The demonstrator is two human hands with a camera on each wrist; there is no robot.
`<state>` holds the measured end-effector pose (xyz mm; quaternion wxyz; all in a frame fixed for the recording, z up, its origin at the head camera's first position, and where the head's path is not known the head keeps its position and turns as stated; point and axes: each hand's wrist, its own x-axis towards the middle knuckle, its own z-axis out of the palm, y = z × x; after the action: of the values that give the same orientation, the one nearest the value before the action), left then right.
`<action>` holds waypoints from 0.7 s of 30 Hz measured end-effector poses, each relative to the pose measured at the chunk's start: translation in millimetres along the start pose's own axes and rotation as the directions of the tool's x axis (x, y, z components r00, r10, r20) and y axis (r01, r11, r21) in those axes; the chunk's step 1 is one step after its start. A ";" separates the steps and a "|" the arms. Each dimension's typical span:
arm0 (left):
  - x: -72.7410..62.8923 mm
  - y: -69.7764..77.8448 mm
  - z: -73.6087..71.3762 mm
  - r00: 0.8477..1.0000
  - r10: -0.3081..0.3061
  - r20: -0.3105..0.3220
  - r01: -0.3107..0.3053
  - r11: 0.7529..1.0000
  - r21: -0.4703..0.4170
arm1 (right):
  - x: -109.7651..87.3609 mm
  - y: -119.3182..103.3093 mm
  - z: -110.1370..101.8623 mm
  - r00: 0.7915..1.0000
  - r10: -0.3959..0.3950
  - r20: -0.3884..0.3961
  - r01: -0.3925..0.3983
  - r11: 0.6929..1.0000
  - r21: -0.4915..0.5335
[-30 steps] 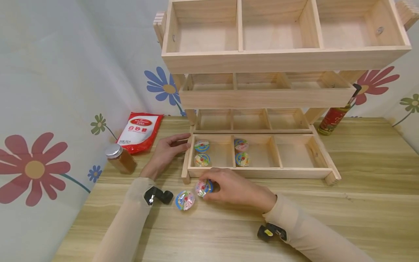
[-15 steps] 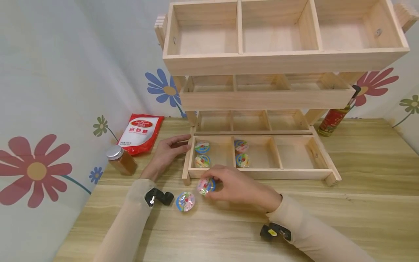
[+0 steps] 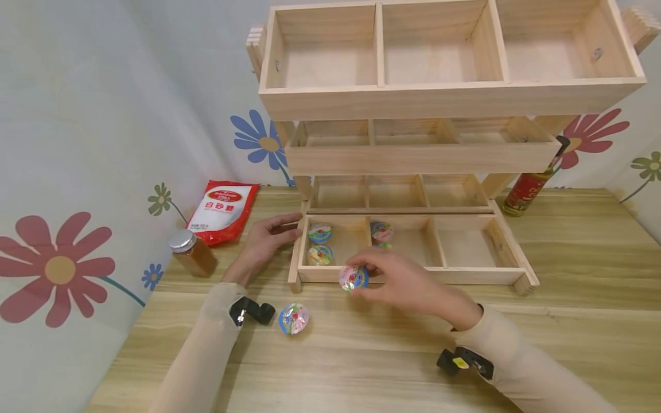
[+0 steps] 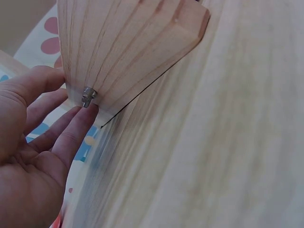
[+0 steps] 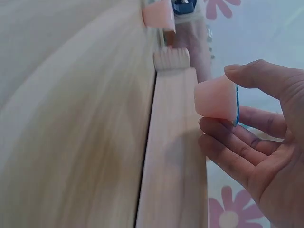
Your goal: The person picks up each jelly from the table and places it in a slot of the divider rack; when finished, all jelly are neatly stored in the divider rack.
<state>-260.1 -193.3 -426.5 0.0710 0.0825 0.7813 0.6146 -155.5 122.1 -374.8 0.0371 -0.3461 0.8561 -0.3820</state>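
Observation:
My right hand (image 3: 400,280) pinches a small jelly cup (image 3: 353,278) by its rim, in front of the bottom tray of a wooden rack (image 3: 413,276). In the right wrist view this cup (image 5: 216,99) shows a pale pink body, its foil lid toward the palm. My left hand (image 3: 265,244) touches the rack's left side with its fingertips, close to a metal bolt (image 4: 88,96). Another jelly cup (image 3: 294,319) lies on the table. Two cups (image 3: 321,255) sit in the tray's left compartment. In the middle compartment is a pink-lidded cup (image 3: 381,231), with another mostly hidden by my right hand.
Above the bottom tray rise further tiers, including the top tray (image 3: 449,103), which overhangs the work. A red-and-white bag (image 3: 219,211) and a jar (image 3: 193,254) with a silver lid stand left of the rack. Behind its right side leans a red-labelled bottle (image 3: 527,191).
My right hand has lifted the jelly cup from beside the other loose one and carried it right and toward the tray's front board. My left hand has stayed at the rack's side.

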 end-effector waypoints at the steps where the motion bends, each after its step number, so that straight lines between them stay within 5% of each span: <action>1: 0.2 -0.3 -0.1 1.000 -0.001 -0.001 0.001 1.000 0.001 | -1.6 1.1 -3.0 1.000 0.012 -0.004 -0.012 1.000 0.005; 10: 0.9 -0.4 1.0 1.000 -0.004 0.004 0.005 1.000 -0.009 | -14.9 14.9 -29.9 0.993 -0.035 -0.117 0.037 0.999 0.019; 21: 0.6 -1.1 0.5 1.000 -0.001 -0.001 0.001 1.000 -0.002 | -27.1 24.3 -59.6 0.984 0.086 -0.156 -0.083 0.996 0.025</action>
<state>-260.6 -192.9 -427.7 0.0709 0.0814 0.7808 0.6153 -168.3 187.8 -354.8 -0.0111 -0.2778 0.8668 -0.4140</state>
